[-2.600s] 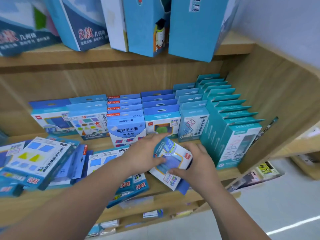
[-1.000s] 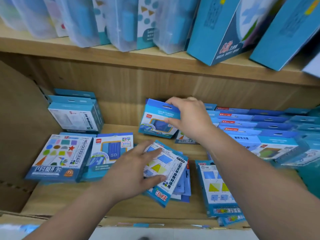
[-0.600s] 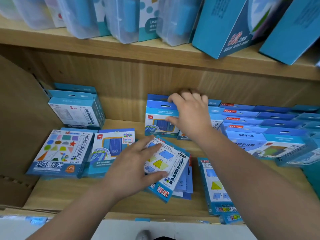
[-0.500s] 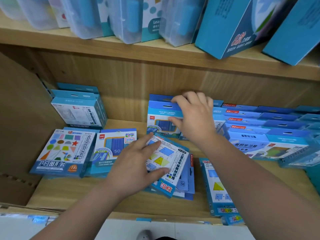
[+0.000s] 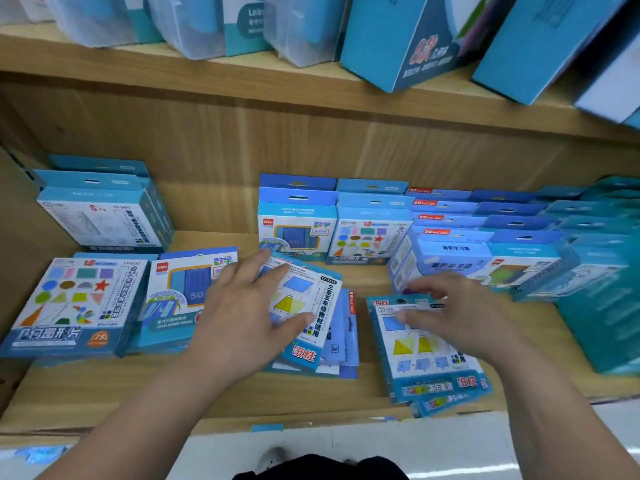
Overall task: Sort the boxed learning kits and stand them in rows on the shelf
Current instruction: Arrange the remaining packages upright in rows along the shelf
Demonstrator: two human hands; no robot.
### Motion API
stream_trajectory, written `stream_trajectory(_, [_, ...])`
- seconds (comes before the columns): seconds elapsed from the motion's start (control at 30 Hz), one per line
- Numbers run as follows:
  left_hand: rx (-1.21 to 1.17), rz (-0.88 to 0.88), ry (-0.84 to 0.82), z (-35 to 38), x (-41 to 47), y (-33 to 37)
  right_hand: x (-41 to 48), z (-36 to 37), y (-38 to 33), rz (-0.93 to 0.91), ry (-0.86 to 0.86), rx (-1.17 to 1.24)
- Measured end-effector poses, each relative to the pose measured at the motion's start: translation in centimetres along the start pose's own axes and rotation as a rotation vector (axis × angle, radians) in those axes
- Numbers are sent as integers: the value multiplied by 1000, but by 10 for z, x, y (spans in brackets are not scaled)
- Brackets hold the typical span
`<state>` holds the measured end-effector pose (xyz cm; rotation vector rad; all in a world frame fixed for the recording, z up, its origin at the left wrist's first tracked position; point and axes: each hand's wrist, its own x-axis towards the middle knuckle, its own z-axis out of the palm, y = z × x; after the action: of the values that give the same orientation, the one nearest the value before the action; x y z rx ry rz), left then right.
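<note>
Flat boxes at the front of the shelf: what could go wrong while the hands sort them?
1. The triangle kits under the right hand lie at the front edge of the shelf, the lowest poking over it; a nudge might drop them to the floor.
2. The pile under the left hand is fanned out unevenly, so pulling one box may slide the rest.
3. The standing rows are close behind; a reaching hand might tip one.

At nine o'clock, the flat shapes kit (image 5: 69,306) reads "75" and "CY-0157". Next to it, the numbers kit (image 5: 187,296) shows "deli", "数字" and "50". The centre kit (image 5: 308,306) reads "三至五年级教材适用" and "磁性".
</note>
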<state>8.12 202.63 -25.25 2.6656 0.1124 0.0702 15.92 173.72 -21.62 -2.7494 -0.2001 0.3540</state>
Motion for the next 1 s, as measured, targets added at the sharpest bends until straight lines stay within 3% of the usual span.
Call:
stream_trajectory(0.1, [-66,-25,-33,1,3,6,-7,12,7,111,-80,-130])
stream_trajectory(0.3, [-110,-136,-72,0,2,16,-10,20,6,233,-91,-107])
stream_trajectory(0.43, [-120,-195,-114,-4,8,19,-10,18,-2,213,-79,-86])
stream_trajectory(0.57, [-158,-216,-103,-12,14,21,-12,16,-6,174,1,99])
stream_trajectory(0.77, [-582,-307,-46,-21,21,10,-15,3,-5,95,125,356])
stream_trajectory(1.0, [-925,-331,-19,-37,19,1,-14,-12,-35,-73,268,464])
